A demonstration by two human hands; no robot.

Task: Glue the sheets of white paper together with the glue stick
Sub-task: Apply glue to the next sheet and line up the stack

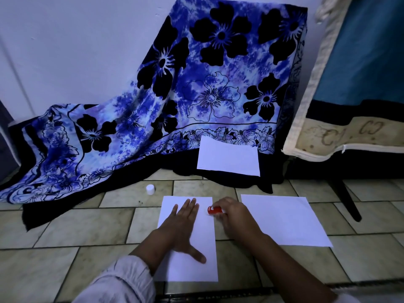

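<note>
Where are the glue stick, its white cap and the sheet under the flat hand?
glue stick (214, 210): head view, on its red barrel.
white cap (150, 189): head view, on its side.
sheet (203, 241): head view, bare right part.

three sheets of white paper (227, 157), one glue stick (213, 210), one white cap (150, 189), one patterned cloth (196, 84)

- A single wide-angle view is given, taken from the person's head, looking forward and down.
- A tiled floor (65, 248) is seen close below, with both forearms entering from the bottom edge.
- Farther ahead, a wall (76, 51) and a draped blue flowered cloth (196, 84) are faced.
- Straight lines are bent near the edges.
</note>
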